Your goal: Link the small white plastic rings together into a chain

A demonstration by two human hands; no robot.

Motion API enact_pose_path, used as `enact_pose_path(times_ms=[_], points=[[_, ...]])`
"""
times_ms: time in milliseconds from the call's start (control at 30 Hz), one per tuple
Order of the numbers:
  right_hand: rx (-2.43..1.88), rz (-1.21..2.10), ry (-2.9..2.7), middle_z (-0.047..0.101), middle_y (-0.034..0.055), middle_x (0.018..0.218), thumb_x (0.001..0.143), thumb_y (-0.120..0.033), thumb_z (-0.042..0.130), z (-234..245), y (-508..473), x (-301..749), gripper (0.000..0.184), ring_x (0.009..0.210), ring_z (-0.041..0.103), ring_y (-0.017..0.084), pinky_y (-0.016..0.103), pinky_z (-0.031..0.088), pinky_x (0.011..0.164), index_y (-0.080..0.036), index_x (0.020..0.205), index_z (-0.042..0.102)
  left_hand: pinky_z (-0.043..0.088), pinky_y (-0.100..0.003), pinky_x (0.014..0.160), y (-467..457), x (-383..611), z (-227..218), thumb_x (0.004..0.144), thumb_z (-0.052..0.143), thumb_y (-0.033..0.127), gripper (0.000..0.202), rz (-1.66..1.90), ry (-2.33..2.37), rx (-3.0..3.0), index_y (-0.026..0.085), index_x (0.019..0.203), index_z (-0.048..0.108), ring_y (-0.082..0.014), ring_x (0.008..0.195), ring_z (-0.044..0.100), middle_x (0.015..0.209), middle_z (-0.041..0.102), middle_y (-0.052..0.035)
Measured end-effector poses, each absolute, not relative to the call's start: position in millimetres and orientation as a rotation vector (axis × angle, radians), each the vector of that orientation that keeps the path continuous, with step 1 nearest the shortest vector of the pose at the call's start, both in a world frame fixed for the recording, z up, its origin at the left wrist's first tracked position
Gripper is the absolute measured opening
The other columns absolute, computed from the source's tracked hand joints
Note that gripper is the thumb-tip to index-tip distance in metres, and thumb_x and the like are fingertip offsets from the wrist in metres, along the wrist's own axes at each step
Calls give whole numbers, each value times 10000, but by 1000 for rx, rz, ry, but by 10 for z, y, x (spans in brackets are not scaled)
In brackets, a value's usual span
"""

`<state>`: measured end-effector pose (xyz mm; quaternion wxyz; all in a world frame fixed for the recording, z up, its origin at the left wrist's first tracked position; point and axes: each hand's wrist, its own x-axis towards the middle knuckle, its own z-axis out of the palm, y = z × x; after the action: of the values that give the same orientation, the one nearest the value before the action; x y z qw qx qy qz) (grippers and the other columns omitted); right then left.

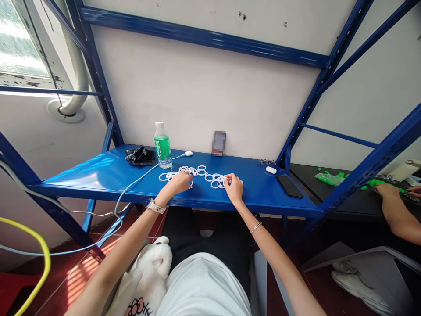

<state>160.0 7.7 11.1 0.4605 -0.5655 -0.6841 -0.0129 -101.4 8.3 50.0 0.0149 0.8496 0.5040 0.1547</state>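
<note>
White plastic-looking rings lie in two loose groups on a blue metal table [263,186]. My left hand [179,183] bends over the left group of rings [187,169], its fingers curled closed around a white ring at the near side. At the right edge of the other group of rings [217,180], my right hand [234,188] pinches a white ring between thumb and fingers. The held rings are partly covered by my fingers. A short gap separates the two groups.
Behind the rings stand a water bottle [163,147] and a propped phone [219,144]. A black plastic bag [140,156] and a white cable [136,181] lie left. Glasses, an earbud case [271,170] and a black phone [289,186] lie right. Another person's hand [387,190] is near green pieces.
</note>
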Motion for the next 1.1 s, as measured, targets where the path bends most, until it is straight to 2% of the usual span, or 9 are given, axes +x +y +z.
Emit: enact_pose_path(times_ms=[167, 333, 467, 600, 700, 867, 967, 1100], points=[[-1413, -42, -1686, 649, 30, 760, 911, -318, 469, 125, 60, 1600, 156, 796, 586, 212, 328, 371, 755, -207, 885, 576, 480, -327, 784, 63, -1001, 530, 760, 477, 55, 234, 187, 1690, 2688, 114, 891, 662, -274, 945, 608, 986, 651, -169], [-1405, -53, -1694, 662, 33, 796, 897, -285, 475, 128, 60, 1599, 127, 800, 590, 208, 320, 374, 745, -207, 874, 572, 459, -305, 727, 54, -974, 530, 804, 446, 64, 227, 214, 1658, 2715, 112, 854, 662, -252, 865, 613, 923, 655, -166], [-1370, -40, -1690, 667, 41, 814, 897, -280, 457, 124, 61, 1594, 134, 803, 595, 213, 331, 387, 749, -210, 865, 566, 436, -288, 670, 59, -1006, 542, 737, 438, 11, 278, 172, 1575, 2703, 125, 855, 663, -236, 820, 615, 919, 662, -144], [-1332, -30, -1699, 668, 48, 839, 898, -271, 445, 116, 68, 1594, 136, 811, 592, 221, 349, 400, 756, -212, 865, 564, 433, -280, 628, 58, -1023, 541, 727, 515, 83, 216, 142, 1532, 2703, 148, 876, 658, -234, 805, 614, 939, 661, -121], [-1275, -28, -1722, 665, 52, 849, 900, -258, 446, 114, 77, 1595, 132, 811, 584, 223, 352, 412, 748, -213, 867, 566, 435, -282, 625, 62, -1005, 516, 763, 530, 131, 129, 202, 1534, 2701, 148, 818, 646, -225, 766, 611, 893, 656, -116], [-1102, -61, -1852, 654, 48, 847, 904, -238, 465, 150, 39, 1562, 113, 829, 581, 217, 348, 437, 758, -214, 897, 575, 451, -284, 682, 54, -892, 470, 796, 484, 111, 154, 468, 1404, 2759, 152, 834, 627, -215, 817, 603, 897, 636, -100], [-973, -100, -2039, 660, 51, 874, 912, -274, 497, 190, -16, 1531, 118, 859, 590, 217, 352, 443, 787, -213, 936, 595, 460, -294, 714, 28, -765, 446, 812, 482, 128, 142, 664, 1312, 2780, 161, 836, 618, -216, 849, 589, 893, 618, -86], [-875, -109, -2183, 670, 60, 933, 895, -356, 569, 216, -56, 1514, 166, 902, 603, 224, 363, 448, 824, -215, 975, 607, 461, -282, 685, -13, -595, 384, 826, 494, 143, 122, 798, 1236, 2775, 161, 855, 611, -202, 816, 578, 865, 609, -74]])
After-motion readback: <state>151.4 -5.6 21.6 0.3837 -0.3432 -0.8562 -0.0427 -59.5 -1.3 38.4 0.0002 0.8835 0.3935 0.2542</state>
